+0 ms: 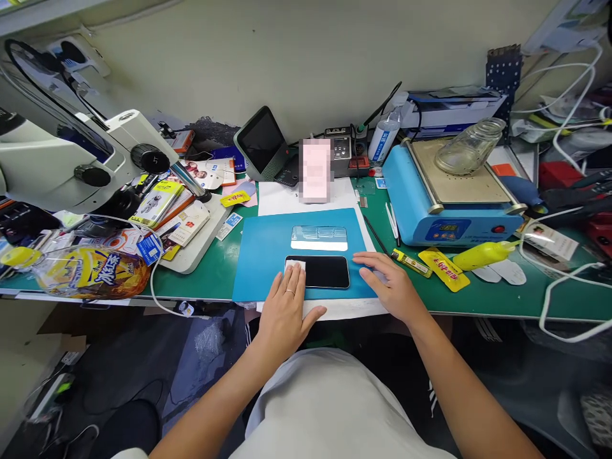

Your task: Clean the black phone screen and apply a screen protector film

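A black phone (325, 271) lies screen up on a blue mat (268, 245) at the desk's front edge. My left hand (285, 299) lies flat with its fingers pressing a small white wipe (292, 266) onto the phone's left end. My right hand (387, 280) rests open on the mat just right of the phone, fingers spread and pointing left, holding nothing. Behind the phone lies a clear screen protector with a white strip (319, 237).
A microscope (71, 159) and a pile of packets stand on the left. At the right is a blue heating plate (444, 204) with a glass jar (471, 146) on it. A yellow bottle (482, 254), yellow tubes, tweezers and white cables lie nearby.
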Demonstrator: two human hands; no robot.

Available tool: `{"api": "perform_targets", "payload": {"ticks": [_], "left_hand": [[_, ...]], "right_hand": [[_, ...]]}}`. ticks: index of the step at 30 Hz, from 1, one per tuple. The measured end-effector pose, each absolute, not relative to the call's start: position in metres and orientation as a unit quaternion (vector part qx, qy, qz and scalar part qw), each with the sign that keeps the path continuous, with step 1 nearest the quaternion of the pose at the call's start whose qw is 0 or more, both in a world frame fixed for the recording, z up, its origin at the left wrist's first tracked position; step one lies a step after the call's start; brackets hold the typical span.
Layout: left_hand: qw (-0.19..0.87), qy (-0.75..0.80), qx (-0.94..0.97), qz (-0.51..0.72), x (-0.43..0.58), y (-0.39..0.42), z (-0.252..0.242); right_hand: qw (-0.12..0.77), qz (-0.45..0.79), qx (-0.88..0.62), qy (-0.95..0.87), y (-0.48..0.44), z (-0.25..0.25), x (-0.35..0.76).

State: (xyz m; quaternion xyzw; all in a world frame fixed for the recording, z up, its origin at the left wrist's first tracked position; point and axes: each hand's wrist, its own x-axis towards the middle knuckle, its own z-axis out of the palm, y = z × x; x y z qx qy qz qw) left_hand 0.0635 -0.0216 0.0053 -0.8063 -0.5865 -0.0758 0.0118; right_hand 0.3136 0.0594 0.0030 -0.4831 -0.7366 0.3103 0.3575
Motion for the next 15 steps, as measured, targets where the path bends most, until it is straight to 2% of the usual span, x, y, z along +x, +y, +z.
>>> {"api": "perform_targets", "payload": {"ticks": [10,15], "left_hand": [[-0.019,-0.546,-0.831,-0.102,0.106,0.012,0.007],[-0.045,-0.514,-0.848,-0.120,0.123,0.005,0.013]], "right_hand": [[0.364,0.299,-0.467,-0.749,0.064,0.000,0.312],[0.376,0.287,-0.468,-0.747,0.063,-0.004,0.311]]}}
